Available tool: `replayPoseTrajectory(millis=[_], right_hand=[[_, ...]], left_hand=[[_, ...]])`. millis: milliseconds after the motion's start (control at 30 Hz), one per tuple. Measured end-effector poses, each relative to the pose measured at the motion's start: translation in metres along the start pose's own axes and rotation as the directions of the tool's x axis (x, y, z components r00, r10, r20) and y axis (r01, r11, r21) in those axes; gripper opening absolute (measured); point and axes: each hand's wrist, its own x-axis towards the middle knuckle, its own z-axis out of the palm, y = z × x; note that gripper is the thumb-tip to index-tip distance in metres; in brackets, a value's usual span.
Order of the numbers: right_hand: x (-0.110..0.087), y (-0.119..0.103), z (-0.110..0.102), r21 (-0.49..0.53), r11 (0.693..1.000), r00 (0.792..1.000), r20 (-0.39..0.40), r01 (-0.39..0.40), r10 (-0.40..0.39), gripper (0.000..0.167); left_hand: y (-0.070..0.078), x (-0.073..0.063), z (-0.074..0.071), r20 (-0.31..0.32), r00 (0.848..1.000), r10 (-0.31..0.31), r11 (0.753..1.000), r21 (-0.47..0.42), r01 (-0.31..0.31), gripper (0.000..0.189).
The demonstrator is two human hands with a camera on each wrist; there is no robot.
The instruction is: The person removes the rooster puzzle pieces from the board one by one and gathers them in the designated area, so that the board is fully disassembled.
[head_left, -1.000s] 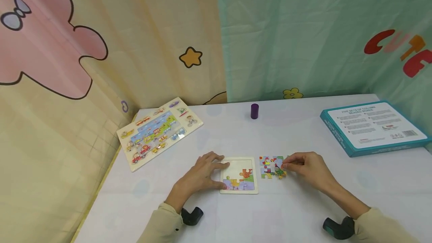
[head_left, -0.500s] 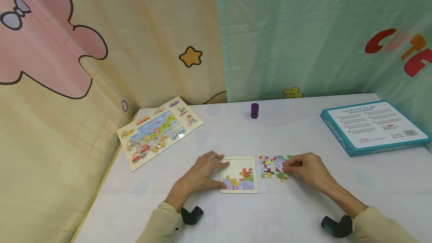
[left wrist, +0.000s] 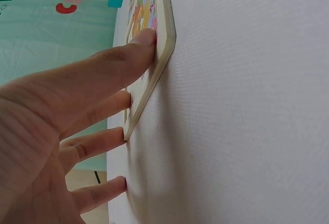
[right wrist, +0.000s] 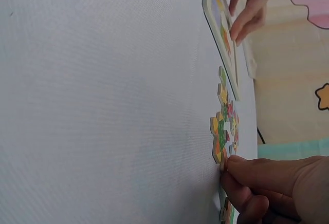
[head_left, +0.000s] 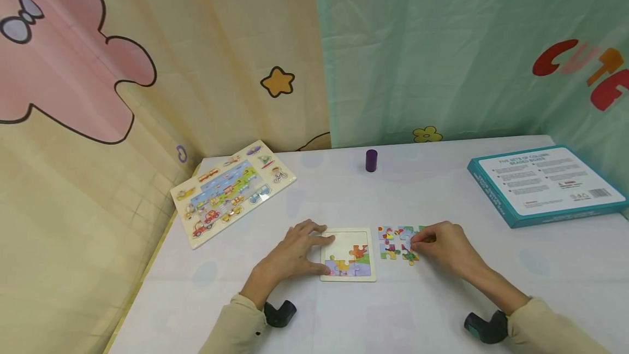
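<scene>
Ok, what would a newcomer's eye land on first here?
In the head view, probably the pink cartoon shape on the curtain at upper left, then the teal box at far right. Low in the middle, the left hand touches a partly filled puzzle tray; right of it, the right hand pinches a puzzle piece beside loose pieces.

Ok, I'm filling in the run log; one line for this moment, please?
left hand: touches puzzle tray | right hand: pinches puzzle piece | tray: partly filled | loose pieces: right of tray
</scene>
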Motion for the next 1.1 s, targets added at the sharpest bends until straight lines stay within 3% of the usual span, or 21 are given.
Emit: replayPoseTrajectory(millis=[333,567,867,1100], right_hand=[[0.0,-0.01,0.003,0.003,0.999,0.999,-0.03,0.044,-0.044,0.006],[0.007,-0.03,0.025,0.043,0.992,0.993,-0.005,0.115,-0.114,0.008],[0.015,-0.051,0.054,0.004,0.956,0.952,0.08,0.295,-0.294,0.02],[0.016,-0.058,0.056,-0.024,0.962,0.959,0.084,0.272,-0.269,0.017]], left_hand=[[-0.001,0.001,0.0,0.004,1.0,-0.002,1.0,-0.001,0.002,0.069],[-0.001,0.0,0.001,-0.003,1.0,0.008,1.0,-0.007,-0.008,0.068],[-0.001,0.001,0.001,0.008,1.0,-0.002,1.0,-0.01,0.002,0.068],[-0.001,0.0,0.0,0.0,1.0,0.006,1.0,-0.004,-0.006,0.068]])
